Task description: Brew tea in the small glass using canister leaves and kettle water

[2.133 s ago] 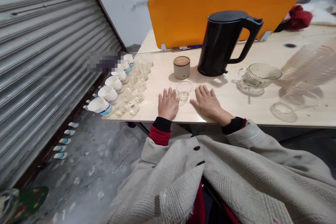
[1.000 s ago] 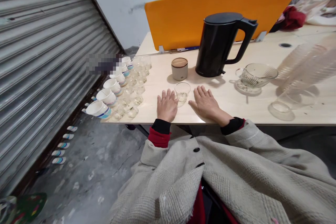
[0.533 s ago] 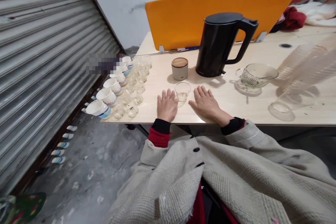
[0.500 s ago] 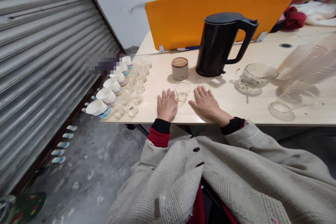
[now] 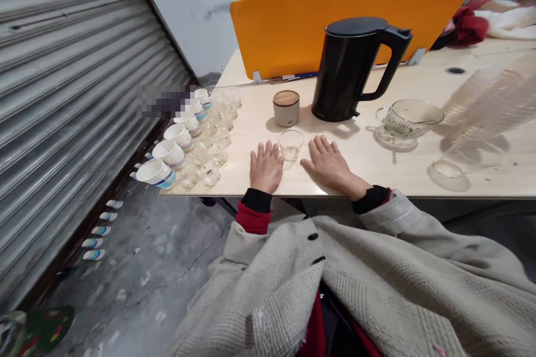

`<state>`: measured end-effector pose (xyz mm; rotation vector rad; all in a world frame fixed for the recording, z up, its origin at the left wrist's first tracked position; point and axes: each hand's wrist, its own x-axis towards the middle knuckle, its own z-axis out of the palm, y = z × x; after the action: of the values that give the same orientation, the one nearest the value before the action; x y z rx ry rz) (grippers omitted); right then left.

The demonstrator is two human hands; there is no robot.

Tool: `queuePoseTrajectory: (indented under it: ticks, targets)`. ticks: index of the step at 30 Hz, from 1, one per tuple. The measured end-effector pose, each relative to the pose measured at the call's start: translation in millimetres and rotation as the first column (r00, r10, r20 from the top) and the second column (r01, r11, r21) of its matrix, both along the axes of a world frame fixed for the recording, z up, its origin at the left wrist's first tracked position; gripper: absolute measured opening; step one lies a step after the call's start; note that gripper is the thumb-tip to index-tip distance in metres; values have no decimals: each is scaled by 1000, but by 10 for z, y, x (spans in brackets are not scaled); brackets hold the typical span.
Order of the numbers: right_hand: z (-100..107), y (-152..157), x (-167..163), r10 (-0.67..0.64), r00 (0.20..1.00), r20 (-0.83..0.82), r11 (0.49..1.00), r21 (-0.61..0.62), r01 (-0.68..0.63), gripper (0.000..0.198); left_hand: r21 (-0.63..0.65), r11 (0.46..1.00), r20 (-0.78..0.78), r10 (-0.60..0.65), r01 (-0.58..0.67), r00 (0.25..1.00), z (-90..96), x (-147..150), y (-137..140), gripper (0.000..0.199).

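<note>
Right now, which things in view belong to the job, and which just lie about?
Likely the job:
clear cup, between left hand and right hand
perhaps lidded canister, black kettle

Likely just lying about:
red cloth
white cloth, far right

Glossy kettle point(image 5: 341, 75); smooth, clear cup point(image 5: 291, 152) at centre; matt canister point(image 5: 286, 116) under a wooden lid point(image 5: 286, 98); coat point(image 5: 276, 284) of rough cloth.
</note>
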<state>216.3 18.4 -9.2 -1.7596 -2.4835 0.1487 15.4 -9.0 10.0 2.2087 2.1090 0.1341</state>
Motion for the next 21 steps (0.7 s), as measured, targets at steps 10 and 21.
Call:
queuePoseTrajectory:
  ticks: [10,21]
  targets:
    - [7,-18,-2,10,1000,-8,1000,8,-10,82,13,1000,10,6,-6,1000,-9,-4,-1,61]
    - [41,-30,-8,4,1000,-2,1000,-4,-4,83,16,1000,21,7,-7,1000,-7,-9,-10,61]
